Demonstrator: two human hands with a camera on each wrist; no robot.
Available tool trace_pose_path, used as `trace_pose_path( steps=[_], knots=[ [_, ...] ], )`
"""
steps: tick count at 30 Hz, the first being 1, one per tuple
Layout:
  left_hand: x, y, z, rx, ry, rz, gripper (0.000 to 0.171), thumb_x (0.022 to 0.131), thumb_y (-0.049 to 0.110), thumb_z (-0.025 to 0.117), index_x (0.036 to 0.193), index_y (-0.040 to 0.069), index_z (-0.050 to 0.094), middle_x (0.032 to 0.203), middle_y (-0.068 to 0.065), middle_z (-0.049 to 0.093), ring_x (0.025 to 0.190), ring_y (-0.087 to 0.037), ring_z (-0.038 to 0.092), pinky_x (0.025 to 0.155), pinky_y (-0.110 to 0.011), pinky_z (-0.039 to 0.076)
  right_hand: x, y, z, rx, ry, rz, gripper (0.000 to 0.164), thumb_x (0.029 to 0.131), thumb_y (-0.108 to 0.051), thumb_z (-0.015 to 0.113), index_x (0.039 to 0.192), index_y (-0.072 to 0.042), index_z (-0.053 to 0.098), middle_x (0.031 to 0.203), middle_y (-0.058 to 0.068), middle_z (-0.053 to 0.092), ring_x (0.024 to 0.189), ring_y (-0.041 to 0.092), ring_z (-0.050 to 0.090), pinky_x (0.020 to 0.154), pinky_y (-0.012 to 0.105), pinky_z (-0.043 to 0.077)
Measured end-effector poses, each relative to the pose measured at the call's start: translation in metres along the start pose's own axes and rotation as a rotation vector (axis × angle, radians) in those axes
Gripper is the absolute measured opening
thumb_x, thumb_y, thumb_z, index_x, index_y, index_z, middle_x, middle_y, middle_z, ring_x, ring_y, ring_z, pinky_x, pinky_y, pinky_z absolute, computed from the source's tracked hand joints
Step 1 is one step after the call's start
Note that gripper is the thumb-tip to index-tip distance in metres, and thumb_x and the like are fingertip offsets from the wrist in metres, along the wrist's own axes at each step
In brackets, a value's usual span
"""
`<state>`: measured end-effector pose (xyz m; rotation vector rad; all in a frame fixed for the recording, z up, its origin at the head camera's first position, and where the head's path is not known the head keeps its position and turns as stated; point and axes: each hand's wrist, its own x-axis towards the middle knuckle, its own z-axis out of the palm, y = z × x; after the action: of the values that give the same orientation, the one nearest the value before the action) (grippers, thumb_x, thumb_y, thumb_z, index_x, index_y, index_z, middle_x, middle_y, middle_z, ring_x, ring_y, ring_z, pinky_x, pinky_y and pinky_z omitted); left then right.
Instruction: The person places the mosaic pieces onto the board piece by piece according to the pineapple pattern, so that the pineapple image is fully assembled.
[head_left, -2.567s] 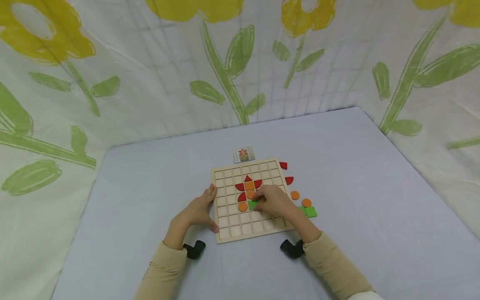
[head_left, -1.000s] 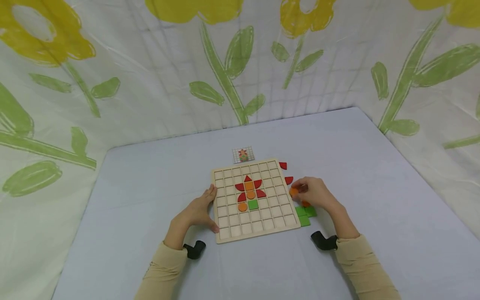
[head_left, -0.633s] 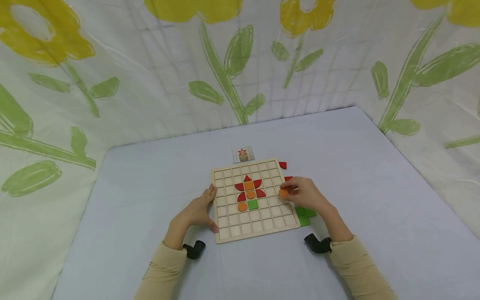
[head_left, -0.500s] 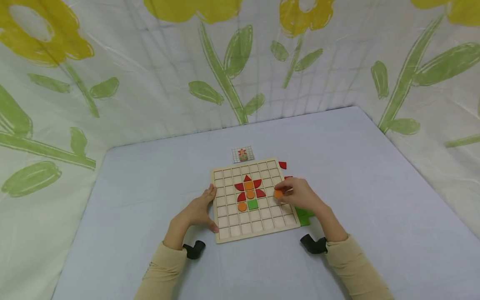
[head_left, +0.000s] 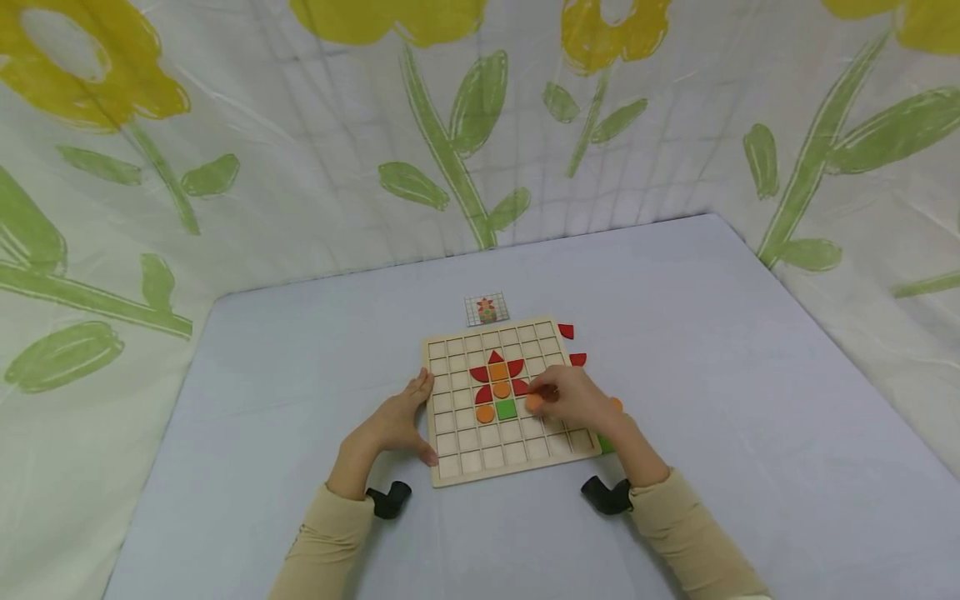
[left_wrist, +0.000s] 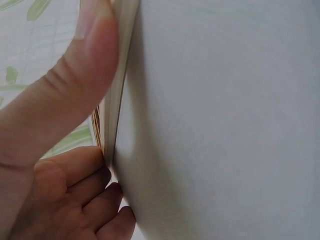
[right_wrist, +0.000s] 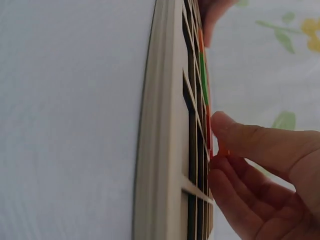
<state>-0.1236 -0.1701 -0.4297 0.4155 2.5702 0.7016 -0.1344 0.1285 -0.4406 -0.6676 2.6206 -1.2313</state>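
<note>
A wooden grid board (head_left: 471, 462) lies on the table. My left hand (head_left: 390, 421) rests along its left edge, thumb near the front corner and fingers farther back; the left wrist view shows the thumb (left_wrist: 95, 60) against the board's side. Over the board, right of the green square (head_left: 506, 408), my right hand (head_left: 577, 400) pinches an orange disc (head_left: 534, 403). Set in the grid are a red triangle (head_left: 496, 357), an orange square (head_left: 498, 371), two orange discs (head_left: 485, 413) and several red quarter-circles (head_left: 480, 374). My right hand hides some cells.
A small pattern card (head_left: 486, 309) lies behind the board. Beyond its right edge are two red quarter-circles (head_left: 577, 359), a partly hidden orange disc (head_left: 617, 403) and green squares (head_left: 606, 445) mostly covered by my right arm. Black wrist mounts (head_left: 390, 500) hang at both cuffs.
My right hand has left a red quarter-circle on the board, picked up an orange disc from the right side, and carried it left over the grid. My left hand has stayed put.
</note>
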Motion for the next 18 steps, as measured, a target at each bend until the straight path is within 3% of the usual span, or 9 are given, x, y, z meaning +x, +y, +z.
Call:
trace_pose_path(
  steps=[18],
  knots=[
    [0.0023,-0.0031,0.0012,0.005,0.001,-0.012,0.128,0.056,0.021,0.095,0.152,-0.005,0.015,0.159,-0.02,0.008,0.145,-0.04,0.014,0.114,-0.056,0.02,0.0041,-0.0085,0.0072,-0.075,-0.042,0.058,0.024,0.077,-0.005,0.081,0.099,-0.002,0.074,0.091,0.001,0.067,0.082,0.015,0.056,0.073,0.028,0.051]
  ],
)
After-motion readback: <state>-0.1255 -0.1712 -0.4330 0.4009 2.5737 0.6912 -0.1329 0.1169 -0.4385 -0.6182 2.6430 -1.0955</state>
